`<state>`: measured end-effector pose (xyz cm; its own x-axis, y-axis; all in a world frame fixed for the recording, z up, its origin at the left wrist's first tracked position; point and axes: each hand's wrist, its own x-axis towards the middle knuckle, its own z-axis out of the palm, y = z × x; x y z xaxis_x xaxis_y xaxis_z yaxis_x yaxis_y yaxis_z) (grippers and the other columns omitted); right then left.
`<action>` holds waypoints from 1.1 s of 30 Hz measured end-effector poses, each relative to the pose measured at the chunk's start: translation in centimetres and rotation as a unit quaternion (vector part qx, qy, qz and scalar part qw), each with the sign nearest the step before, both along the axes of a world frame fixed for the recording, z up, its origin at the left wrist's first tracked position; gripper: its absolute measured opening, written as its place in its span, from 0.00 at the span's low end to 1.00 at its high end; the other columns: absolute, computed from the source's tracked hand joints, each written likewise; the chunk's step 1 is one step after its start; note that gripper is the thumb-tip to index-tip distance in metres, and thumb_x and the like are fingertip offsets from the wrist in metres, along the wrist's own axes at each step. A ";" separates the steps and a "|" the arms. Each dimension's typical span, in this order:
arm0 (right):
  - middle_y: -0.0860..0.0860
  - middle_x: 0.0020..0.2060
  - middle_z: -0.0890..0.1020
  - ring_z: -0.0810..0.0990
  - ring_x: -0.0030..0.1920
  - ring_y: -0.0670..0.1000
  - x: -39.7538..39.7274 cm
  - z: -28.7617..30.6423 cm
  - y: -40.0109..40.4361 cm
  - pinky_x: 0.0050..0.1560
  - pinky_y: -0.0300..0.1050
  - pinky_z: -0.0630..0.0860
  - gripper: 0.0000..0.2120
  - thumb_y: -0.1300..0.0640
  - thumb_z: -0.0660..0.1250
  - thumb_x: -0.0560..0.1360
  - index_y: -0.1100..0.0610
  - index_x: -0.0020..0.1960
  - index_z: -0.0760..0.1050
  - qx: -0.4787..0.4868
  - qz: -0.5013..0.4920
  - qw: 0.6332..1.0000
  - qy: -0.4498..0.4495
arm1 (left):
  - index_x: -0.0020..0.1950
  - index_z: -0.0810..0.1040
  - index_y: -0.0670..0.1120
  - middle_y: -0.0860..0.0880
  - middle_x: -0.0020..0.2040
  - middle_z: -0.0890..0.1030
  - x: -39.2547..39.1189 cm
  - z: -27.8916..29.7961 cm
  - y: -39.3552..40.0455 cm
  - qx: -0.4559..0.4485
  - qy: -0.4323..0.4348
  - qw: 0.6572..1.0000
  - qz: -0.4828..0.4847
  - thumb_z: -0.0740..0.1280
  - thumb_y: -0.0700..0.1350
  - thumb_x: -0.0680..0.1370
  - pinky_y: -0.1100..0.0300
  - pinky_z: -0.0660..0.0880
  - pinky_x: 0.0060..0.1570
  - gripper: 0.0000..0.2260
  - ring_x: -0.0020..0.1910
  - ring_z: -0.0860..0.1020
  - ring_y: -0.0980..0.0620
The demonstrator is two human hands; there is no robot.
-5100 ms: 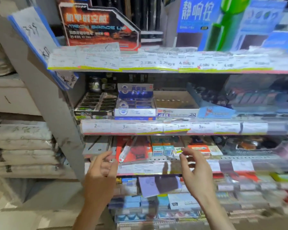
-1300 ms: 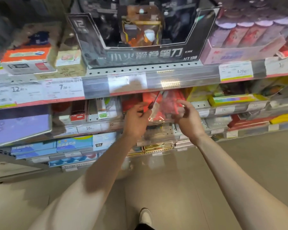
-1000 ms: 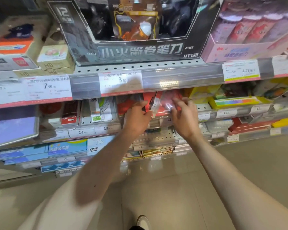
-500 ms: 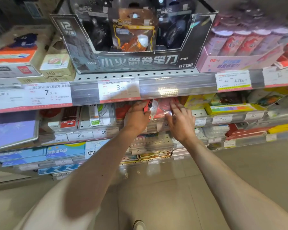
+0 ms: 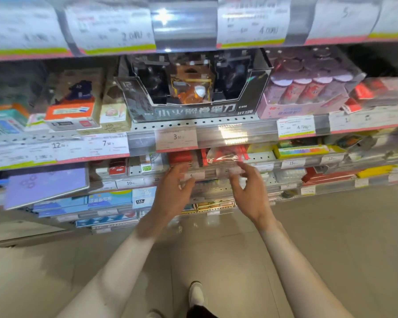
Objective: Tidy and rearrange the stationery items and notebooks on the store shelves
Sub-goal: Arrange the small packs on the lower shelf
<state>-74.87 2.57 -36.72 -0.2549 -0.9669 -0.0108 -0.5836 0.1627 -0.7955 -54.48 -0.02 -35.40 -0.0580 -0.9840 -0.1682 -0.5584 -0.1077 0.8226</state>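
A clear plastic packet with red contents (image 5: 223,156) lies on a lower shelf, tucked under the price rail (image 5: 237,134), beside red boxes (image 5: 180,157). My left hand (image 5: 174,191) hovers just below and left of the packet, fingers apart, holding nothing. My right hand (image 5: 248,189) is below and right of it, also open and apart from the packet. Both hands are blurred by motion.
Above the rail stand a black sharpener display box (image 5: 193,97), a pink box of tubes (image 5: 306,97) and pencil boxes (image 5: 71,113). A purple notebook (image 5: 46,184) lies at the left. Blue packs (image 5: 94,201) fill lower shelves. My shoe (image 5: 197,294) is on the tiled floor.
Both hands have let go of the clear red packet and drawn back down from the shelf. The packet now rests on the shelf. The camera has tilted up.
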 end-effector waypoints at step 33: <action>0.49 0.55 0.80 0.81 0.49 0.51 28.3 16.5 -4.6 0.53 0.49 0.78 0.12 0.53 0.63 0.79 0.54 0.60 0.78 -0.126 0.010 0.983 0.136 | 0.65 0.75 0.51 0.54 0.40 0.81 27.2 14.8 -3.1 -0.104 0.092 0.989 0.056 0.64 0.49 0.80 0.57 0.75 0.43 0.13 0.35 0.76 0.57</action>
